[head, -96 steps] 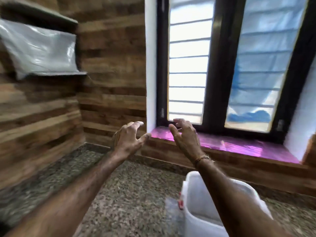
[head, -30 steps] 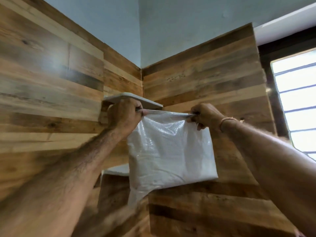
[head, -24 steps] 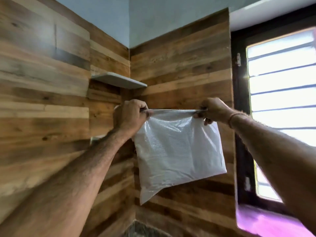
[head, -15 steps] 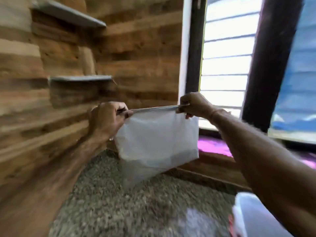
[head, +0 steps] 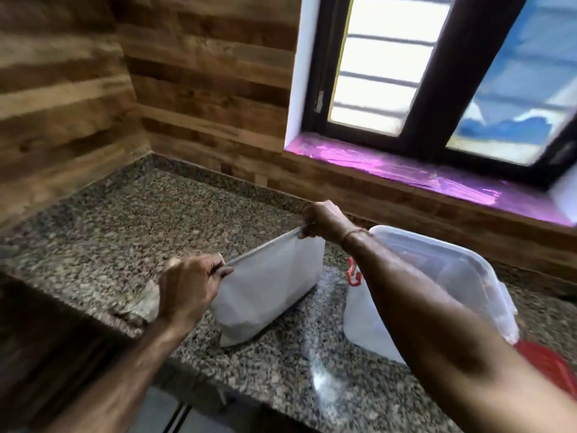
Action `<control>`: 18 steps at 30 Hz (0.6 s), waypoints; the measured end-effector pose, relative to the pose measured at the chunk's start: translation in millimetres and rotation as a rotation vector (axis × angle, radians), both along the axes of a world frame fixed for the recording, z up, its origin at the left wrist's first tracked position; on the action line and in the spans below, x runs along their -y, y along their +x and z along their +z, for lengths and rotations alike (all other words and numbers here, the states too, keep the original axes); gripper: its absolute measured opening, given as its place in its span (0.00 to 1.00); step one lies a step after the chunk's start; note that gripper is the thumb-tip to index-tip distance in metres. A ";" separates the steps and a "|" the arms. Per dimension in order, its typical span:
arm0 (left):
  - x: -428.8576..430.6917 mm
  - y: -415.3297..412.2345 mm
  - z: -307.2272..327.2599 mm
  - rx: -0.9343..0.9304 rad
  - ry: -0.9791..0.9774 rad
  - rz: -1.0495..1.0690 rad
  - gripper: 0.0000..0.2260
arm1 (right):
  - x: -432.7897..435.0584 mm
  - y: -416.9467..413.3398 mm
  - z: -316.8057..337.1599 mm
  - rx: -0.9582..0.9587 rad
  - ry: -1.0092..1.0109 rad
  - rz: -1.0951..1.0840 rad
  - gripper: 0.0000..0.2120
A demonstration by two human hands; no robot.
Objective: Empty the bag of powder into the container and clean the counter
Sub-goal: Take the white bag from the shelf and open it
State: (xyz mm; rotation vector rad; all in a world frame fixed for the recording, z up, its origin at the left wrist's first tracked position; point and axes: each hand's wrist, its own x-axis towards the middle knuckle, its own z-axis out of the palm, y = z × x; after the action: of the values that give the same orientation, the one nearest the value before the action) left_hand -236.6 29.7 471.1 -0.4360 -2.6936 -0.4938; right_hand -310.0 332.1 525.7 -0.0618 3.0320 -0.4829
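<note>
A white plastic bag of powder [head: 268, 289] hangs low over the speckled granite counter [head: 131, 220], its bottom corner near or on the stone. My left hand [head: 190, 285] grips the bag's top edge at its near left corner. My right hand [head: 324, 221] pinches the far right corner, so the top edge is stretched taut between them. To the right of the bag stands a translucent white container [head: 452, 276] with a red clip on its near side, partly hidden behind my right forearm.
Wood-panelled walls close the counter at the left and back. A window with a purple sill [head: 421, 179] runs along the back right. Something red [head: 549, 367] lies by the container at the right edge. A greyish patch [head: 140, 303] lies on the counter by my left wrist.
Both hands reached up, took the bag from the wall shelf and carried it down and to the right. It now hangs just above the counter beside the container.
</note>
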 end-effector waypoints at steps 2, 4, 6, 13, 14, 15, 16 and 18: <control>1.1 8.2 -13.7 -0.001 0.009 -0.012 0.10 | -0.2 4.1 -23.6 -0.027 -0.050 -0.033 0.13; 3.1 8.8 -14.6 0.018 0.048 -0.009 0.09 | 1.8 4.3 -33.8 -0.079 -0.084 -0.054 0.17; 6.2 7.0 -12.4 0.069 0.071 -0.027 0.08 | 4.2 5.7 -36.2 -0.102 -0.083 -0.068 0.22; 34.2 4.4 13.2 0.349 0.071 0.004 0.13 | 52.3 37.8 -49.9 -0.243 -0.045 0.124 0.05; 38.3 0.5 19.0 0.371 0.108 -0.001 0.13 | 71.5 46.9 -53.9 -0.247 -0.056 0.184 0.06; 42.2 -4.3 24.4 0.384 0.157 -0.017 0.13 | 91.3 56.5 -58.7 -0.251 -0.079 0.239 0.09; 44.8 -9.4 29.4 0.388 0.212 -0.039 0.13 | 110.6 65.9 -64.1 -0.255 -0.126 0.282 0.12; 45.3 -17.3 39.3 0.395 0.316 -0.072 0.13 | 144.0 79.9 -76.5 -0.267 -0.264 0.329 0.15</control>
State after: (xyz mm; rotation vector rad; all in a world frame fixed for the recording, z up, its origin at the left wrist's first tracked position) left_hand -253.9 -15.6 510.4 -0.3774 -2.8959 -1.1100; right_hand -230.1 188.1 449.2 -0.6775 3.0890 -0.8986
